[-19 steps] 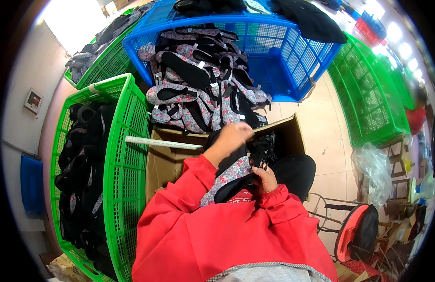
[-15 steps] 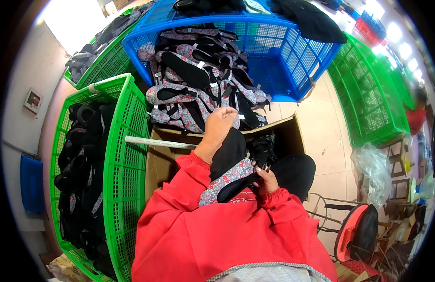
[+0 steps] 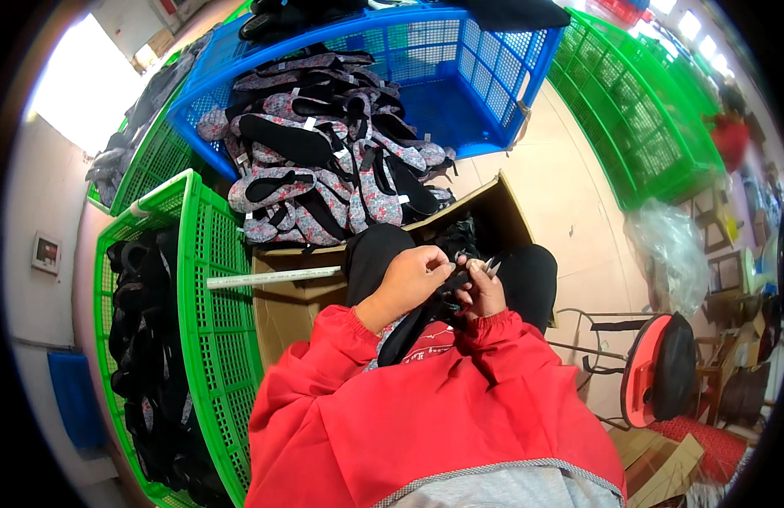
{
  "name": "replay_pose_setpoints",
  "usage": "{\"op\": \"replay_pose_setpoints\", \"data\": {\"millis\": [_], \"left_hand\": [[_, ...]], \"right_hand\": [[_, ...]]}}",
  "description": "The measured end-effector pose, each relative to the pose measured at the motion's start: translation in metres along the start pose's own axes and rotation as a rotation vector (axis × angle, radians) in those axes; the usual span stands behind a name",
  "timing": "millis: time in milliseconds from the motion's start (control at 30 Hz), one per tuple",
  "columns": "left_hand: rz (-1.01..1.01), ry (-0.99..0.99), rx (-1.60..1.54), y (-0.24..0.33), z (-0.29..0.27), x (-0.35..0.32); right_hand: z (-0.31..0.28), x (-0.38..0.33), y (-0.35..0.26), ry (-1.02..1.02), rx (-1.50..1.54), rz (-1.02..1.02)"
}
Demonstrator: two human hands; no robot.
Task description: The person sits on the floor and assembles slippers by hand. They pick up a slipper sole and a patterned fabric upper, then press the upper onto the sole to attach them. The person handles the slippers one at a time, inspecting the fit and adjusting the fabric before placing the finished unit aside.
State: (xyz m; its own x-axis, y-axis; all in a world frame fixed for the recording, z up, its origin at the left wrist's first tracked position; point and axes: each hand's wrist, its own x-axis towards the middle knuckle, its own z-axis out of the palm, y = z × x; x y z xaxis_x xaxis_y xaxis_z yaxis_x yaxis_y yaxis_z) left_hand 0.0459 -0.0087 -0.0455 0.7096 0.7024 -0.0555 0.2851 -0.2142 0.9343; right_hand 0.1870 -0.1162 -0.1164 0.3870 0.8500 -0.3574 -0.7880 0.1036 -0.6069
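Note:
A floral fabric slipper with a black opening (image 3: 394, 340) lies on my lap, mostly hidden beneath my left forearm and hand. My left hand (image 3: 411, 277) is closed in a pinch above it; whatever sits between the fingertips is too small to make out. Close beside it, almost fingertip to fingertip, my right hand (image 3: 483, 293) is closed around small thread snips (image 3: 493, 266), their pointed metal blades poking up past the thumb. Black material, hard to distinguish, lies between the hands. Beyond my knees is a heap of similar floral slippers (image 3: 283, 140), spilling from a blue crate (image 3: 442, 106).
An open cardboard box (image 3: 294, 315) stands below my knees, with a pale tube (image 3: 273, 278) across its edge. A green crate (image 3: 218, 313) of black slippers is at left. More green crates (image 3: 637, 127), a clear plastic bag (image 3: 675, 254) and a red-and-black stool (image 3: 654, 370) are at right.
My left hand has come down from above the slipper heap to beside my right hand. The slipper on my lap is now more covered. The whole view has shifted and tilted.

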Motion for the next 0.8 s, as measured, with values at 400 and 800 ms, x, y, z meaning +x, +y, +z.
{"op": "replay_pose_setpoints", "data": {"millis": [400, 800], "left_hand": [[0.107, -0.185, 0.187, -0.009, -0.007, -0.001], [-0.465, -0.239, -0.439, -0.028, -0.013, 0.009]], "right_hand": [[0.011, -0.005, -0.020, -0.002, -0.206, -0.027], [-0.009, -0.015, -0.059, -0.185, -0.364, 0.049]]}}
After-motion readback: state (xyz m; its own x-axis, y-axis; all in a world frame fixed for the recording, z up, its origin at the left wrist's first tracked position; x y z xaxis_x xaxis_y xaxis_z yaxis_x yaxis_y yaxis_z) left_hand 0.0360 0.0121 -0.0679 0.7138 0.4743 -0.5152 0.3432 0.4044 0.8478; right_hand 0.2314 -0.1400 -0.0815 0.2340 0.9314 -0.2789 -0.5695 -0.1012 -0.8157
